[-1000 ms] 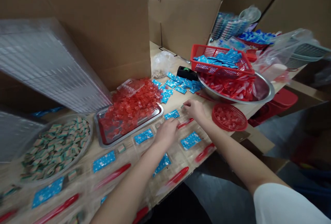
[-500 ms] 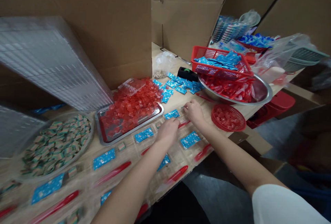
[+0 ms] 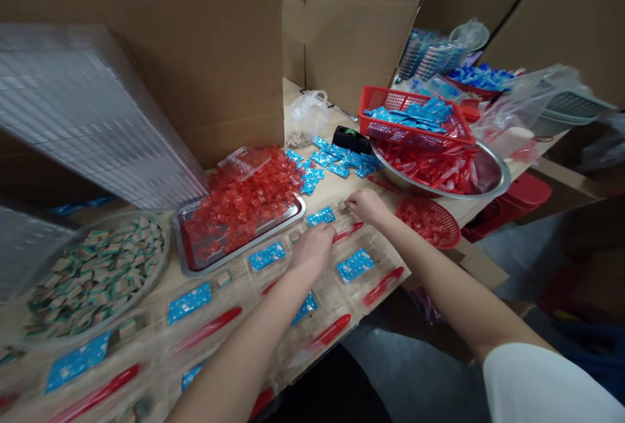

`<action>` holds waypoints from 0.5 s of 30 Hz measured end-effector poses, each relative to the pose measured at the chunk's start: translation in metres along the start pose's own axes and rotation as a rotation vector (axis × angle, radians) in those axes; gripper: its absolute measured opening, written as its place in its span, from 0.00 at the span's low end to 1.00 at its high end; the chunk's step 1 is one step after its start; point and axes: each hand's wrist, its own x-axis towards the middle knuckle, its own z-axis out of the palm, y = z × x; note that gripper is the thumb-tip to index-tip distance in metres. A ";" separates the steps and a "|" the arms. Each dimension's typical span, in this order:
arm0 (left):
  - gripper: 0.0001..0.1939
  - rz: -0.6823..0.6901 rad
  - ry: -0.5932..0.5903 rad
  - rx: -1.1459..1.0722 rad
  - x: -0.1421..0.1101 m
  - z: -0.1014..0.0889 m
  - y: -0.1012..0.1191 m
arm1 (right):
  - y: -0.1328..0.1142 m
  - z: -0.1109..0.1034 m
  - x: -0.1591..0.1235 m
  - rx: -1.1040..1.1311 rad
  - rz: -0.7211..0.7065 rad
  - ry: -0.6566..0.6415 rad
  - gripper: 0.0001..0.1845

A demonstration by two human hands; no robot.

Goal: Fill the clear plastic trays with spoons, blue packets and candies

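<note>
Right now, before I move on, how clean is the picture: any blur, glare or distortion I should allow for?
In the head view, light is soft and even with faint shadows; the wide lens bows the table edge; glare streaks the clear plastic trays; the left hand and right hand look slightly soft.

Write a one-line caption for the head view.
Left hand and right hand reach among blue sachets and red sticks in clear plastic trays, beside wrapped red candies.
</note>
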 end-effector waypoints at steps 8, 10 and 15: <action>0.13 -0.003 -0.017 -0.003 0.000 -0.002 0.001 | 0.005 -0.017 -0.005 -0.009 0.030 -0.053 0.15; 0.13 -0.005 -0.016 0.001 0.001 -0.001 0.001 | 0.000 -0.015 -0.008 -0.017 0.041 -0.097 0.15; 0.13 -0.004 -0.013 0.017 0.001 0.000 0.002 | -0.023 -0.006 -0.007 -0.064 0.161 -0.158 0.16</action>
